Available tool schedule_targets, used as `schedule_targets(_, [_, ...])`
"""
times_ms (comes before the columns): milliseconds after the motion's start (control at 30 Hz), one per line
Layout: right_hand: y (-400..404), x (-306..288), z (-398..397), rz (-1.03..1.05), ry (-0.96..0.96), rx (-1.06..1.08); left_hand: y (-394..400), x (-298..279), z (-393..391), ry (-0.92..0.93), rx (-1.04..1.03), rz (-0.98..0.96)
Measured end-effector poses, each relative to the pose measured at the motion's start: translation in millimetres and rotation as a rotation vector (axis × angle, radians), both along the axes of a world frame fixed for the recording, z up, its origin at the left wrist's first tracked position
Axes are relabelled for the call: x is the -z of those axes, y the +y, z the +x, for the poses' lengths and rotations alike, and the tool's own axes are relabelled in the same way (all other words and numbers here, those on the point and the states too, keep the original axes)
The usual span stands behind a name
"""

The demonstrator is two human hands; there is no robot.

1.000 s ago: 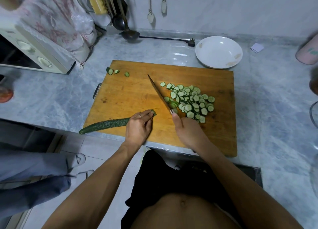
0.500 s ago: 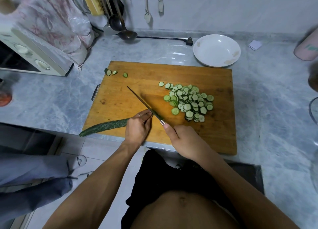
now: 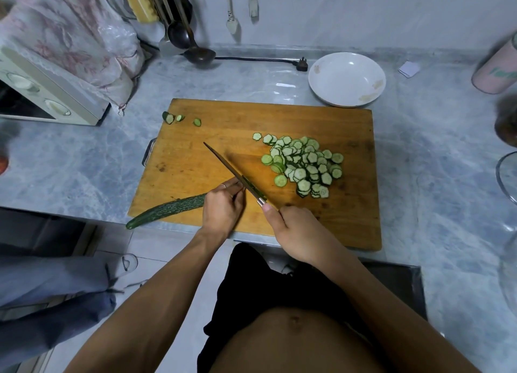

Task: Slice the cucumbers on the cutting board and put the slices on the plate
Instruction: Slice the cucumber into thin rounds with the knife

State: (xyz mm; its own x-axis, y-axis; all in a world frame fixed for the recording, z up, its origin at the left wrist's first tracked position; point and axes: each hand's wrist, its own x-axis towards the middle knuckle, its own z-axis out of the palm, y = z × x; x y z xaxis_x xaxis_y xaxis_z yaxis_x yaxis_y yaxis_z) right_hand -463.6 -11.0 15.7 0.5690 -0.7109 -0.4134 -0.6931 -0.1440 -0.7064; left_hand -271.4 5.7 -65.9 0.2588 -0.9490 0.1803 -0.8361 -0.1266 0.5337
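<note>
Head view. I see the grey marble counter (image 3: 419, 154) filling most of the frame, its near edge running under the wooden cutting board (image 3: 349, 218), which sits square to me and overhangs that edge slightly at the front. Bare counter lies open left of the board toward the microwave (image 3: 42, 92) and right of it toward a pink container (image 3: 495, 73). The white plate (image 3: 347, 78) rests just beyond the board's far right corner, nearly touching its edge, and holds no slices. The uncut cucumber (image 3: 167, 210) lies across the board's near left corner, its tip jutting past both the board and the counter edge over the floor. A heap of slices (image 3: 305, 165) occupies the board right of centre, with open wood between it and the right edge; three end pieces (image 3: 179, 118) sit at the far left corner. My left hand (image 3: 223, 207) grips the cucumber's cut end, fingers curled down and pressed together against the blade. My right hand (image 3: 299, 232) is closed round the handle of the knife (image 3: 232, 171), thumb along the top; the blade angles away to the left, its tip over bare wood at mid-board.
</note>
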Motion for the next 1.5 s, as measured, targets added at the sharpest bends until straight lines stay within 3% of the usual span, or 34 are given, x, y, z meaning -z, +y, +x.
schedule_targets(167, [-5,9,11,0.039,0.027,0.020,1,5,0,-0.029,0.011,-0.025])
schedule_targets(400, [-6,13,24,-0.077,0.022,0.028,2,5,-3,-0.052,-0.020,-0.027])
schedule_targets(567, [-29,10,9,-0.008,-0.019,0.091,3,4,-2,-0.101,-0.044,-0.047])
schedule_targets(734, [-37,7,-6,0.016,-0.049,0.137,2,-4,-7,-0.030,-0.083,-0.055])
schedule_targets(900, [-23,0,-8,-0.008,-0.051,0.058,0,-4,-12,-0.023,-0.075,-0.071])
schedule_targets(1067, [-10,0,-8,-0.084,-0.032,-0.001,-2,-3,-11,-0.139,-0.025,-0.031])
schedule_targets(1501, [-4,7,-13,-0.038,-0.009,0.001,-3,1,-9,-0.169,-0.020,-0.011])
